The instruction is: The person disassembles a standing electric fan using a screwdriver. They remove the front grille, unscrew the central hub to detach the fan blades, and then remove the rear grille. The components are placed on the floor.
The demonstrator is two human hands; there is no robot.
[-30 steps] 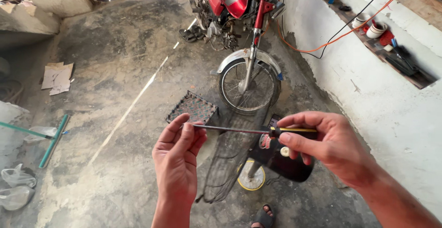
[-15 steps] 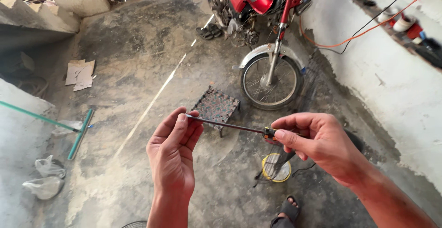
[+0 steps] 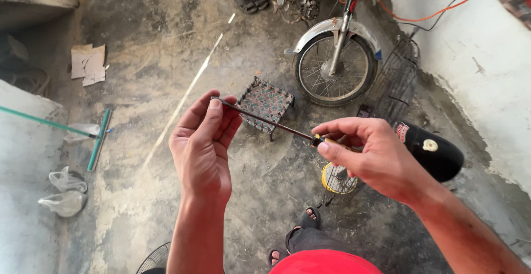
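Stretching across the whole view is a stained, dusty concrete floor (image 3: 166,47), with a raised concrete ledge (image 3: 22,158) along the left edge. Near that ledge lie two crumpled plastic bags (image 3: 63,194) and a green-handled squeegee (image 3: 98,141), and farther back some torn cardboard pieces (image 3: 88,64). Toward the middle stands a small woven stool (image 3: 265,101); behind it is the front wheel of a motorcycle (image 3: 334,69), with a pair of sandals (image 3: 249,2) beside the bike. A wire fan guard (image 3: 395,83) leans against the whitewashed wall (image 3: 475,47) on the right, where an orange cable (image 3: 431,15) runs. A black fan motor (image 3: 434,152) on a yellow-rimmed base (image 3: 338,177) stands low right of centre. The left hand (image 3: 202,147) is raised with the palm turned inward, its fingers half curled and pinching the tip of a screwdriver (image 3: 271,123) between thumb and forefinger. The screwdriver slants down to the right, held in the air between the two hands, above the floor. The right hand (image 3: 373,158) grips its yellow-and-black handle, fingers wrapped over it and thumb pressed along the front.
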